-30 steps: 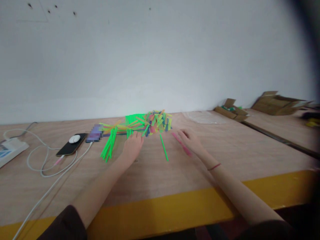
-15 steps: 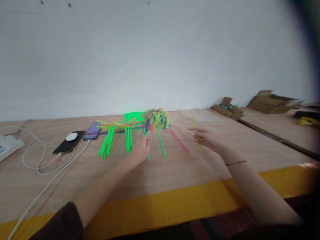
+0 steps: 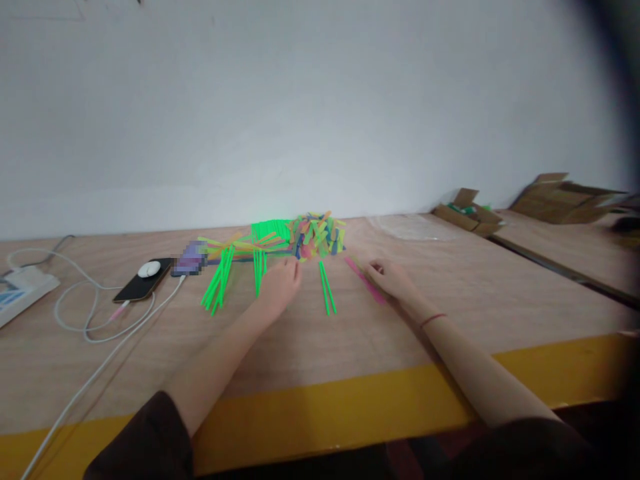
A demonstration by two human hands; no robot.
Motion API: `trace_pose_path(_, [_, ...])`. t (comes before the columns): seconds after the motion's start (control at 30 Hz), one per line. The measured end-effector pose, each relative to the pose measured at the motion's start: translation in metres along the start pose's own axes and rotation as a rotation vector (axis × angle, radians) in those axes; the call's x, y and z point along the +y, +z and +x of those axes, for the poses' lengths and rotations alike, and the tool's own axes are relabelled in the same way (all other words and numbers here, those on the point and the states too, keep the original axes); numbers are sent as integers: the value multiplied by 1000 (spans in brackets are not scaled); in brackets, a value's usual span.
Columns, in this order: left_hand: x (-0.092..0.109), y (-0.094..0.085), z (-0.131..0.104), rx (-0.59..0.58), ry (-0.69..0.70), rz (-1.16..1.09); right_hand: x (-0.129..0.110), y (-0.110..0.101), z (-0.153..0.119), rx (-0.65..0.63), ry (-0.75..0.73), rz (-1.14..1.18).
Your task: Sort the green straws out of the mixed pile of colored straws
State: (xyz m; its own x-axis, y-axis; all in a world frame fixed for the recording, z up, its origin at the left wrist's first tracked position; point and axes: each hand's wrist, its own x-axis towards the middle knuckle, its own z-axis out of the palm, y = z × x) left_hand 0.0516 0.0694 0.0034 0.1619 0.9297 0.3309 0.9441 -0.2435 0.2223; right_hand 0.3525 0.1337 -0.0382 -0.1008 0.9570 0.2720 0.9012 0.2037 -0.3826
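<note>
My left hand (image 3: 283,283) is closed, fingertips pinched together just in front of a pile of colourful strips (image 3: 317,235). Whatever it may hold is hidden. Two thin green sticks (image 3: 327,288) lie side by side to its right. Low over the table, my right hand (image 3: 390,277) has its fingers curled at a yellow strip (image 3: 356,260), of which only a sliver shows. That strip lies along a pink strip (image 3: 367,280). More green sticks (image 3: 219,283) rest in a loose bunch on the left, with another group (image 3: 258,270) partly behind my left hand.
At the left are a black phone (image 3: 143,283) with a white round object (image 3: 149,269) on it, a second phone (image 3: 190,259), white cables (image 3: 110,357) and a power strip (image 3: 30,290). Cardboard boxes (image 3: 467,217) stand back right. A yellow band (image 3: 330,413) edges the table.
My right hand has moved left and down, bringing the yellow strip to the pink one. The green stick from my left hand now lies beside the other single stick.
</note>
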Motion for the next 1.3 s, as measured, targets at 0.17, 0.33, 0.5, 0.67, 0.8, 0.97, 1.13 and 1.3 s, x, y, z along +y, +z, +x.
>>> trace_pose_path(0.17, [-70, -8, 11, -18, -352, 145, -1, 1, 1, 4, 20, 39])
trace_pose_path(0.33, [-85, 6, 11, -58, -404, 120, 1, 3, 2, -19, 9, 56])
trace_pose_path(0.5, [-78, 8, 15, -37, -307, 147, 4, 5, 3, -27, 11, 49])
trace_pose_path(0.67, [-77, 12, 16, -127, -324, 190, 3, 4, 3, -32, -7, 49])
trace_pose_path(0.8, [-72, 11, 10, -127, -298, 223, 3, 3, -1, -36, 4, 61])
trace_pose_path(0.97, [-46, -12, 0, 8, -153, 284, -18, -7, -4, 94, 18, 69])
trace_pose_path(1.13, [7, -31, -12, -89, 139, 137, -75, -35, -11, -102, 37, 712])
trace_pose_path(1.3, [35, -21, -20, -161, 285, -81, -105, -49, -29, -486, 2, 1026])
